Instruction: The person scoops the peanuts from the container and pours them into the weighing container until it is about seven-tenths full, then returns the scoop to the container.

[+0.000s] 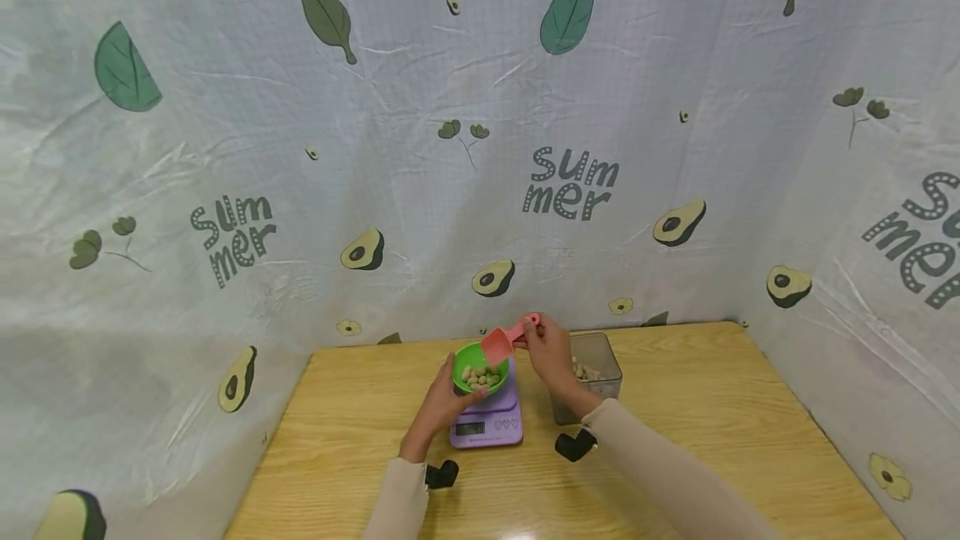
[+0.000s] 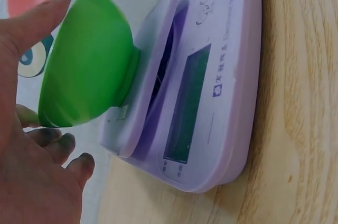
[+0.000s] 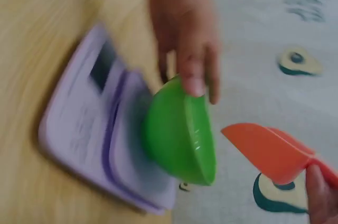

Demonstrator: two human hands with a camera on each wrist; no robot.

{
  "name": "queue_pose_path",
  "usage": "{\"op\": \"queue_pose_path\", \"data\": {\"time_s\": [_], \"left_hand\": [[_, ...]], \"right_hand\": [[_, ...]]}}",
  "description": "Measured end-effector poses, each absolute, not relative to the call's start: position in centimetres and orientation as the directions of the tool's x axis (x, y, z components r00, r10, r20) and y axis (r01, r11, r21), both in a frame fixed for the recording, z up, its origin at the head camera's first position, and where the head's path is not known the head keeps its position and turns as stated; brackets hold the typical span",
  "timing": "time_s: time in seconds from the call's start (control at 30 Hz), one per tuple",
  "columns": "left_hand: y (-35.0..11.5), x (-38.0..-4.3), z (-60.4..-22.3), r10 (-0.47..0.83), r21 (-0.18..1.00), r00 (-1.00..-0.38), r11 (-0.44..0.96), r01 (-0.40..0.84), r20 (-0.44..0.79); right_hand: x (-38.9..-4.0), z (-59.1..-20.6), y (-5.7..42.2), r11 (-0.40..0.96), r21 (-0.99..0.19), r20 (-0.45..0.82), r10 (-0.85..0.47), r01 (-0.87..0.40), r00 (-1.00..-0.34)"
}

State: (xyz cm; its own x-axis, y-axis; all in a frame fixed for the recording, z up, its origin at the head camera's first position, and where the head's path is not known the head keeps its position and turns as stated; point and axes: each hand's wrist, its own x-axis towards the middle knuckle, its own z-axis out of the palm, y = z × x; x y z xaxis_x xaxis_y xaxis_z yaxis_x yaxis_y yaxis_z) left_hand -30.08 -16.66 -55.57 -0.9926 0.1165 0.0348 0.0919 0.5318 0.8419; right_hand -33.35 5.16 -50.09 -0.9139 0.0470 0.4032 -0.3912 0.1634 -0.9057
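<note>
My left hand [image 1: 442, 397] holds a green bowl [image 2: 90, 60] by its rim, thumb on the near side and fingers round the other. The bowl sits on the platform of a purple kitchen scale [image 1: 486, 430] and has several small, roundish beige pieces [image 1: 481, 376] in it. With my right hand [image 1: 551, 354] I pinch the handle of a salmon-pink scoop [image 1: 498, 347]. The scoop hangs tilted over the bowl's far right rim; in the right wrist view its blade [image 3: 269, 150] is apart from the bowl.
Right of the scale stands a see-through rectangular container [image 1: 609, 363] with more beige pieces inside, partly behind my right wrist. All of this is on a wooden table [image 1: 675, 407]. A printed cloth [image 1: 420, 190] hangs behind the table and along its sides.
</note>
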Motion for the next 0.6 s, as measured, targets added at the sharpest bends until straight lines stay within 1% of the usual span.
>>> {"op": "queue_pose_path", "data": {"time_s": [0.03, 0.1, 0.17, 0.2, 0.3, 0.4, 0.5, 0.6], "left_hand": [[-16.7, -30.1, -55.5, 0.116, 0.837, -0.993, 0.539, 0.094, 0.036], [-16.7, -30.1, -55.3, 0.113, 0.829, -0.993, 0.55, 0.101, 0.046], [-16.6, -29.8, -54.9, 0.11, 0.824, -0.992, 0.554, 0.118, 0.068], [-16.5, -29.7, -54.6, 0.108, 0.821, -0.991, 0.557, 0.128, 0.081], [-16.1, -29.2, -53.5, 0.104, 0.821, -0.987, 0.547, 0.162, 0.125], [-15.3, -29.0, -52.5, 0.112, 0.822, -0.98, 0.534, 0.199, 0.164], [-14.2, -28.9, -51.4, 0.135, 0.827, -0.972, 0.51, 0.235, 0.193], [-12.8, -29.0, -50.7, 0.171, 0.829, -0.962, 0.491, 0.269, 0.211]], "right_hand": [[-33.4, -50.1, 5.6, 0.062, -0.951, 0.306, 0.089, -0.302, -0.948], [-33.3, -49.9, 6.4, -0.105, -0.985, 0.12, 0.148, -0.136, -0.982], [-33.1, -49.8, 7.4, -0.215, -0.976, -0.004, 0.163, -0.032, -0.987], [-32.9, -49.7, 7.9, -0.254, -0.967, -0.039, 0.163, -0.004, -0.986], [-32.4, -49.1, 9.6, -0.321, -0.946, -0.092, 0.154, 0.039, -0.984], [-31.8, -48.3, 11.4, -0.338, -0.94, -0.1, 0.153, 0.043, -0.983], [-31.3, -47.8, 13.1, -0.322, -0.946, -0.097, 0.169, 0.038, -0.981], [-30.8, -47.5, 14.7, -0.272, -0.962, -0.065, 0.193, 0.01, -0.979]]}}
